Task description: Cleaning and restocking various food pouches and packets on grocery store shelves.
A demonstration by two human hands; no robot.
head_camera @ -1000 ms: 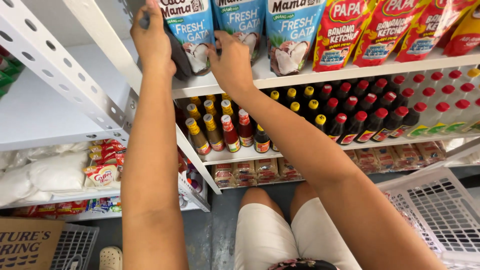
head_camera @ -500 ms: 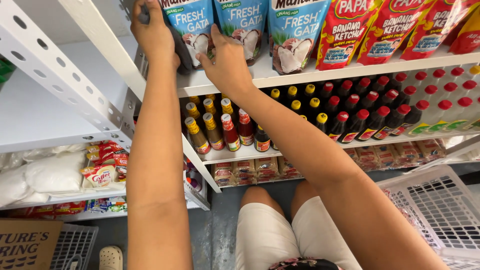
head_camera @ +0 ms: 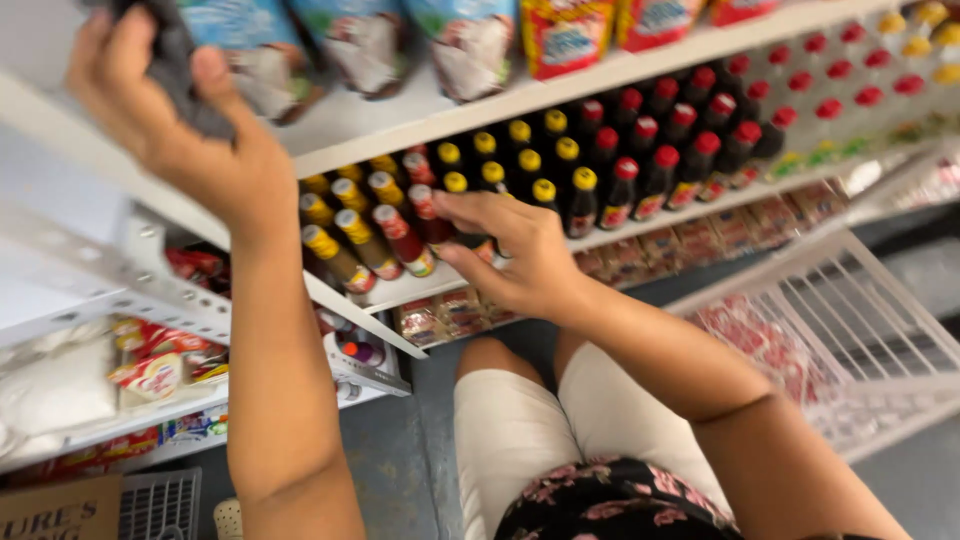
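My right hand (head_camera: 520, 255) is nearer: fingers half-curled, touching upright red-cap bottle (head_camera: 432, 212) just left of tips, not clamped. Left hand (head_camera: 175, 120) up top, gripping dark cloth (head_camera: 180, 70).

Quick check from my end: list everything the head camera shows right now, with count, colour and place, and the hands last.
Pouches: several, blue and white, then red and yellow, top shelf.
Yellow-capped bottles: many, dark, middle shelf, left and centre.
Red-capped bottles: many, dark, middle shelf, right.
Small packets: a blurred row, lower shelf under the bottles.
Shelf frame: one, white perforated metal, left.
White bags: count unclear, lower left shelf.
Wire basket: one, white, right, holding red and white packs.
Cardboard box: one, brown, bottom left.
Left hand: raised at the top shelf, holding a dark cloth.
Right hand: at the front bottles of the middle shelf, fingers spread.
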